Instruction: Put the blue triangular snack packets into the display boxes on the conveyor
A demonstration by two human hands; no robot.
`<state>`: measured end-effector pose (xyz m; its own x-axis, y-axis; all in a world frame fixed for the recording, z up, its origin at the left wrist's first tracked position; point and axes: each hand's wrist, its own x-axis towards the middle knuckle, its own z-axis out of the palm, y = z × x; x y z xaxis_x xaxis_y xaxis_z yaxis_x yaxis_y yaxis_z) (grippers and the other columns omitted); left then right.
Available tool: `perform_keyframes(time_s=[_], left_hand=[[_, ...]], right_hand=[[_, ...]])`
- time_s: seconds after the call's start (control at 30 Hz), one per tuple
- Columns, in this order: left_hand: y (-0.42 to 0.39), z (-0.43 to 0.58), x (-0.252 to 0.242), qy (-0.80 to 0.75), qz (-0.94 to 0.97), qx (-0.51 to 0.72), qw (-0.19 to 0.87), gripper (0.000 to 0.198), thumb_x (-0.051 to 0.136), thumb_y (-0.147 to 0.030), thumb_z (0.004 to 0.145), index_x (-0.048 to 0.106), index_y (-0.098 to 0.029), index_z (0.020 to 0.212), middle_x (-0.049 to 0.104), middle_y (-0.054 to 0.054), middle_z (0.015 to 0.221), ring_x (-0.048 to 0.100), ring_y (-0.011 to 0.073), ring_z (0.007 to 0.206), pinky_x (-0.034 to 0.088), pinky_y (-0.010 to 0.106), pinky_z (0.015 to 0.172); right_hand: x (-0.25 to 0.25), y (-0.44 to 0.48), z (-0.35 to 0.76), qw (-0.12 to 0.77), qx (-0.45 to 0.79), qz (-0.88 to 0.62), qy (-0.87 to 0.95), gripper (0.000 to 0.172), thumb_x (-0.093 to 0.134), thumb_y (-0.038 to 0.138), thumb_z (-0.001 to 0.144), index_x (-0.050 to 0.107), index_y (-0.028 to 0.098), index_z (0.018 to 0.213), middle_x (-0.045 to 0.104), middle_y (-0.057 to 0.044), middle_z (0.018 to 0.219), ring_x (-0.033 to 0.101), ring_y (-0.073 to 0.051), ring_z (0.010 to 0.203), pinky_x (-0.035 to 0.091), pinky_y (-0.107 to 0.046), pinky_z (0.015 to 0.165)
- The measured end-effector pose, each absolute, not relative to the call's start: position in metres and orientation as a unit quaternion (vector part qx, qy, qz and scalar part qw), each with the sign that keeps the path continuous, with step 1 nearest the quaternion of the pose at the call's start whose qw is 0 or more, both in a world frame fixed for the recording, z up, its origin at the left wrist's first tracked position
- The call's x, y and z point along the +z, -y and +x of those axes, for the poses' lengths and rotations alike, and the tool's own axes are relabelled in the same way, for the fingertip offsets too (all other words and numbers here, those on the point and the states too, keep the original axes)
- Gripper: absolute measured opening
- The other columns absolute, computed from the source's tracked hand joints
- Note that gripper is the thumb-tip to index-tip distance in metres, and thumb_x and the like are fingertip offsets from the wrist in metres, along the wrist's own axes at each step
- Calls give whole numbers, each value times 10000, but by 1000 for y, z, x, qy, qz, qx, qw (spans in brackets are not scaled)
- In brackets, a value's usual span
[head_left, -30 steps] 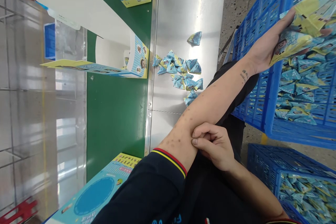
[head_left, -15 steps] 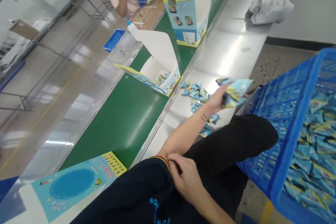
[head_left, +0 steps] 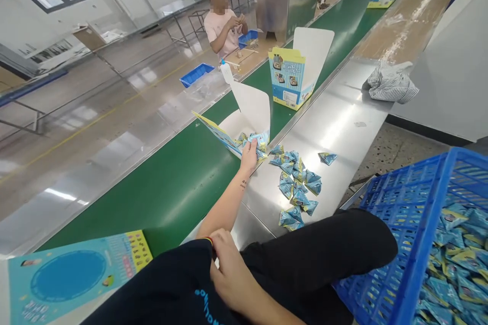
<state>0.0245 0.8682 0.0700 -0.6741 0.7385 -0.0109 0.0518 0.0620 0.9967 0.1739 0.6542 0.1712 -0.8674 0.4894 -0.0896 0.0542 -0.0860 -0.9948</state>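
My left hand is closed on blue-and-yellow snack packets at the near side of an open carton with a raised white flap. More packets lie in that carton, partly hidden by my fingers. My right hand is wrapped round the cuff of my dark left sleeve, near a red-and-yellow band. Beside the carton, several pyramid-shaped packets lie loose on the metal ledge. One packet sits apart from them.
A blue crate full of packets stands at right, by my knee. Another open carton stands farther along the green belt; a printed carton is near at left. Striped cloth lies on the ledge. A co-worker sits across.
My left hand has carried packets from the ledge near the crate leftward to the open carton. My right hand stays at the sleeve. The view has tipped up, showing more of the room.
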Motion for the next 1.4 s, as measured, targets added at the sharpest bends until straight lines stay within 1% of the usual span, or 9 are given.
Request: perform_keyframes(time_s=[0.13, 0.27, 0.4, 0.5, 0.7, 0.9, 1.1, 1.27, 1.4], left_hand=[[-880, 11, 71, -765, 300, 549, 155, 435, 480, -602, 1030, 605, -223, 857, 681, 69, 914, 665, 236, 974, 520, 391, 964], [-901, -6, 75, -828, 261, 493, 55, 356, 372, -399, 1075, 639, -173, 1141, 667, 181, 1227, 580, 287, 1297, 420, 434, 1151], [-918, -13, 76, -878, 196, 437, 13, 497, 411, -302, 1028, 467, -141, 1495, 423, 250, 1590, 314, 337, 1564, 285, 547, 1266], [-918, -3, 70, -870, 262, 417, 1, 662, 490, -271, 971, 325, -168, 1604, 257, 230, 1702, 188, 360, 1618, 232, 618, 1285], [-877, 38, 21, -778, 492, 391, 16, 554, 539, -285, 964, 471, -178, 1503, 359, 223, 1648, 236, 368, 1598, 243, 626, 1288], [-836, 65, -45, -726, 640, 234, 92, 390, 552, -222, 939, 630, -204, 1321, 550, 185, 1492, 475, 328, 1447, 370, 542, 1235], [-830, 59, -67, -704, 684, 151, 113, 426, 559, -301, 956, 596, -184, 1364, 532, 193, 1521, 487, 335, 1419, 390, 532, 1209], [-827, 51, -72, -735, 654, 109, 139, 452, 529, -329, 969, 580, -153, 1383, 526, 211, 1528, 470, 355, 1428, 389, 534, 1191], [-830, 54, -74, -756, 628, 109, 148, 485, 513, -350, 979, 558, -142, 1415, 508, 218, 1539, 460, 361, 1429, 383, 525, 1188]], right_hand=[[177, -659, 181, 173, 685, -191, 682, 202, 406, 360, 1015, 426, 214, 877, 519, -62, 945, 500, -207, 880, 402, -325, 766], [188, -677, 183, 171, 636, -178, 731, 147, 387, 257, 1001, 420, 221, 863, 523, -33, 854, 481, -185, 764, 385, -321, 707], [193, -701, 171, 216, 533, -229, 785, 91, 434, 251, 999, 507, 199, 981, 589, -104, 1048, 525, -240, 973, 463, -386, 871], [194, -705, 165, 170, 528, -256, 792, 98, 485, 277, 1004, 519, 195, 960, 602, -116, 1068, 541, -250, 1005, 471, -396, 884], [195, -679, 184, 57, 574, -218, 788, 235, 457, 281, 1018, 366, 226, 808, 501, -6, 777, 397, -165, 673, 279, -321, 616], [180, -678, 185, 121, 541, -275, 786, 90, 493, 280, 979, 444, 205, 973, 553, -112, 1066, 498, -249, 973, 438, -382, 840], [194, -687, 197, 134, 608, -251, 741, 126, 485, 218, 961, 386, 224, 883, 488, -17, 890, 474, -176, 798, 401, -321, 719], [186, -697, 197, 189, 546, -310, 755, 75, 505, 267, 991, 469, 201, 995, 546, -88, 1046, 511, -233, 976, 472, -404, 874], [186, -694, 202, 219, 552, -295, 748, 86, 470, 256, 988, 435, 214, 923, 533, -56, 950, 515, -207, 895, 469, -359, 796]])
